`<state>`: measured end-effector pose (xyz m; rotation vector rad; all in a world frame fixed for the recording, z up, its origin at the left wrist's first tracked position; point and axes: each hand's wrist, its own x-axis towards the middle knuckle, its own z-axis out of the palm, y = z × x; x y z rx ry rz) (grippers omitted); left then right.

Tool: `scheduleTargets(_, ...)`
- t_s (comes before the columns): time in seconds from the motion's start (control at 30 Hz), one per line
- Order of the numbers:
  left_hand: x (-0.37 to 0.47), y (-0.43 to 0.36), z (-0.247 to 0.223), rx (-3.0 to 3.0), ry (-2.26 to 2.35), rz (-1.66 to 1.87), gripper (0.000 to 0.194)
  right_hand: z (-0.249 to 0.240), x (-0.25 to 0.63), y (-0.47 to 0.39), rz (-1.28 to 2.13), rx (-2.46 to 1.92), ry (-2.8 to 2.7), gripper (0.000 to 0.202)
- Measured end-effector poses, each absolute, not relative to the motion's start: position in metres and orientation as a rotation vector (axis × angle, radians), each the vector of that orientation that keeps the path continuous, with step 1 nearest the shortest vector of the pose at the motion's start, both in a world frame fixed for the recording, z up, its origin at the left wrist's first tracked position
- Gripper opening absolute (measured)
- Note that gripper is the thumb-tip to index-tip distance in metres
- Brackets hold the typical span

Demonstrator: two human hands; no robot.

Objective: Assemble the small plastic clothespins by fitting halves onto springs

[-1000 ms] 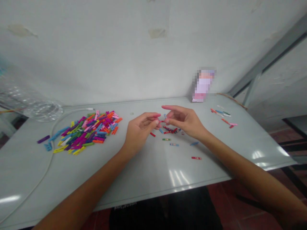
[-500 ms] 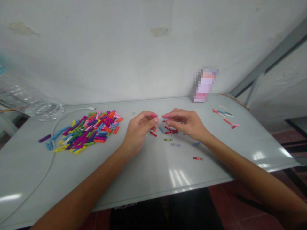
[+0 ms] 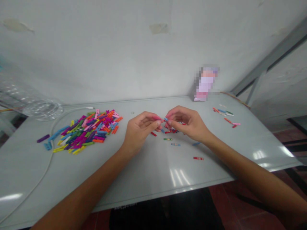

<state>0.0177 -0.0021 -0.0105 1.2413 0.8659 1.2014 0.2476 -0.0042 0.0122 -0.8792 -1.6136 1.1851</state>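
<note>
**Small blue plastic piece [image 3: 166, 119] pinched at the fingertips**

The piece was tiny, a sliver of light blue showing at the tips of the right hand [image 3: 188, 123], whose thumb and forefinger were closed on it. Opposite, the left hand [image 3: 141, 129] had its thumb and fingers drawn together; a speck of red [image 3: 164, 121] showed at their tips, though I couldn't tell whether that hand gripped anything. The blue piece sat between the two hands, raised above the pale grey tabletop [image 3: 144, 169].

Partly hidden beneath the right hand lay a loose cluster of small red and blue pieces [image 3: 171, 131]. Nearer the person lay a flat green strip with a pale printed patch [image 3: 168, 139], a similar light-blue strip [image 3: 175, 144] and, closest to the front edge, a red printed strip [image 3: 198, 158]. Well to the left of both hands spread a heap of multicoloured miniature clothespins [image 3: 83, 132].
</note>
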Motion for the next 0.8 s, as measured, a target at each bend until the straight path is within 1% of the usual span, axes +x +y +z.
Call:
scheduleTargets(0.17, 0.0178, -0.0030, -0.0085, 1.286, 0.902, 1.237, 0.022, 0.0154, 0.2460, -0.0071, 1.171, -0.882, -1.651, 0.021)
scheduleTargets(0.37, 0.0167, -0.0047, -0.0120, 1.289, 0.872, 1.199, 0.023, 0.0136, 0.2431, -0.0078, 1.205, -0.907, -1.586, 0.029)
scheduleTargets(0.53, 0.0186, -0.0055, -0.0102, 1.260, 0.871, 1.194, 0.023, 0.0084, 0.2445, -0.0048, 1.282, -0.903, -1.548, 0.031)
scheduleTargets(0.7, 0.0199, -0.0047, -0.0060, 1.225, 0.850, 1.214, 0.021, 0.0113, 0.2471, -0.0007, 1.097, -0.871, -1.606, 0.018)
scheduleTargets(0.8, 0.0201, -0.0046, -0.0064, 1.234, 0.881, 1.232, 0.020, 0.0143, 0.2485, -0.0004, 1.126, -0.890, -1.584, 0.023)
